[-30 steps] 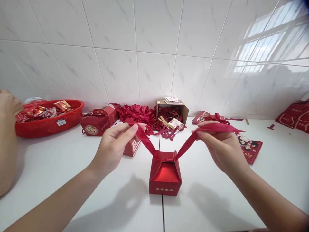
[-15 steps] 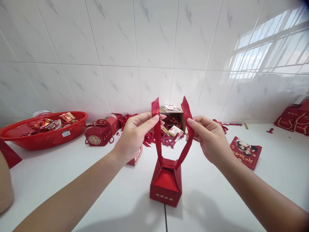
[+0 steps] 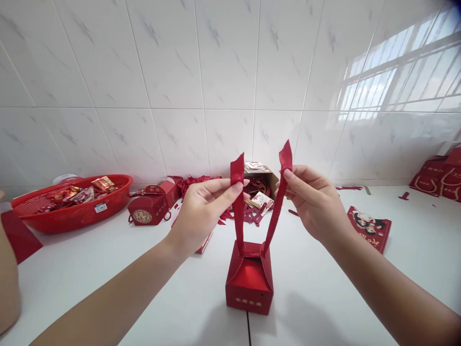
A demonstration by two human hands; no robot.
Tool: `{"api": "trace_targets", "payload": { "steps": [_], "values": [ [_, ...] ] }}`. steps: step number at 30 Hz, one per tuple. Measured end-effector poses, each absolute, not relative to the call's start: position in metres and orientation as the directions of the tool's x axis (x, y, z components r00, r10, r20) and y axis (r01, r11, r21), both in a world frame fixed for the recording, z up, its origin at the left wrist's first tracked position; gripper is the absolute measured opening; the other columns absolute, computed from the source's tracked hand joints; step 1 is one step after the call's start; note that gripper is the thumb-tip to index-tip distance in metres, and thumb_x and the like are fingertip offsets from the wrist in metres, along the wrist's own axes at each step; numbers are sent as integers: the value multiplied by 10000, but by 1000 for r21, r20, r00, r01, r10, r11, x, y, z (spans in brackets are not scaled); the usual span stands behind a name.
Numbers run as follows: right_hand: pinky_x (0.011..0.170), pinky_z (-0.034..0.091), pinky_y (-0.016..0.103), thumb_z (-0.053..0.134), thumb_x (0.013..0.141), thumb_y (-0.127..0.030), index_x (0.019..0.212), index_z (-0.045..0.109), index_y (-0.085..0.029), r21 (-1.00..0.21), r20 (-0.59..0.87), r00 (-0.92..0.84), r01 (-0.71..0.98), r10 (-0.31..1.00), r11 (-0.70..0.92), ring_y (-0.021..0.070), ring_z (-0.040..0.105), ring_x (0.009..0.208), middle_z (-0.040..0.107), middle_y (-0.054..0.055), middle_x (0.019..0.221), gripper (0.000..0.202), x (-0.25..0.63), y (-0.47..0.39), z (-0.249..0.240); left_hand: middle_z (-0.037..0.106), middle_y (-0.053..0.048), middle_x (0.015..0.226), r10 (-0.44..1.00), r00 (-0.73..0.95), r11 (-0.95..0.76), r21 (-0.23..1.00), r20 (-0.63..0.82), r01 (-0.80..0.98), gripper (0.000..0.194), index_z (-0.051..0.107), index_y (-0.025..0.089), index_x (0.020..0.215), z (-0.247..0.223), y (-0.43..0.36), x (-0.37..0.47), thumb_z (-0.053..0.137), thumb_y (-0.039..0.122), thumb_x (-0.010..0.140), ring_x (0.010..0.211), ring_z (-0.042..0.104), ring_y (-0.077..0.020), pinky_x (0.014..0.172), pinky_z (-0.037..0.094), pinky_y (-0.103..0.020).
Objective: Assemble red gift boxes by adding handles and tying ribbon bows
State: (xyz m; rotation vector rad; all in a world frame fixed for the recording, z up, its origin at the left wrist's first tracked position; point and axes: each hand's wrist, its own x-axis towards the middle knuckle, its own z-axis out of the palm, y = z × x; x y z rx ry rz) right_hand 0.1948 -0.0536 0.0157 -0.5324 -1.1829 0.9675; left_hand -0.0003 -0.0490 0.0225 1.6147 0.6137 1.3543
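Left hand: the left hand (image 3: 201,209) pinches one end of the red ribbon (image 3: 238,206) between thumb and forefinger, closed on it, and holds it straight up.
Right hand: the right hand (image 3: 313,204) pinches the other end of that ribbon, thumb and fingers clamped on it, its tip standing above the fingers.
Ribbon: both ends run down from the hands into the top of the small red gift box (image 3: 249,278), where they meet between its two raised side flaps.
Box: it stands upright on the white counter (image 3: 108,278), near and at the centre, below and between the two hands, gold characters on its near face.
Far left: a red basket (image 3: 72,211) holding wrapped sweets rests on the counter by the tiled wall (image 3: 180,72).
Far centre: a closed red box with a round gold emblem (image 3: 147,216) sits left of a heap of loose red ribbons (image 3: 201,181) and an open cardboard carton (image 3: 261,175).
Right: a flat red printed card (image 3: 369,230) lies beyond the right wrist; red paper bags (image 3: 437,178) lie at the far right edge.
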Motion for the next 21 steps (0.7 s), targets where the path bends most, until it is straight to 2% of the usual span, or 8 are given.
{"api": "trace_targets", "payload": {
  "steps": [3, 12, 21],
  "values": [
    [642, 513, 175, 689, 807, -234, 794, 695, -272, -764, 563, 60, -341, 824, 547, 61, 611, 662, 676, -58, 732, 41, 196, -56, 17, 746, -32, 886, 822, 295, -470, 873, 487, -132, 177, 751, 219, 942, 24, -54, -3, 657, 338, 851, 849, 691, -164, 773, 564, -234],
    [749, 539, 289, 693, 787, -299, 818, 702, -267, -806, 551, 49, -226, 833, 547, 123, 625, 744, 682, -14, 832, 46, 195, -62, 10, 745, -53, 913, 854, 250, -435, 890, 456, -137, 259, 742, 211, 987, 24, -51, -3, 676, 398, 821, 896, 686, -207, 825, 550, -300],
    [691, 550, 296, 691, 793, -311, 781, 715, -280, -795, 556, -7, -297, 831, 529, 138, 661, 765, 699, -21, 808, 41, 195, -68, 15, 742, -36, 913, 856, 271, -395, 895, 441, -207, 260, 707, 229, 1040, 25, -49, 0, 634, 400, 858, 883, 686, -184, 769, 566, -273]
  ]
}}
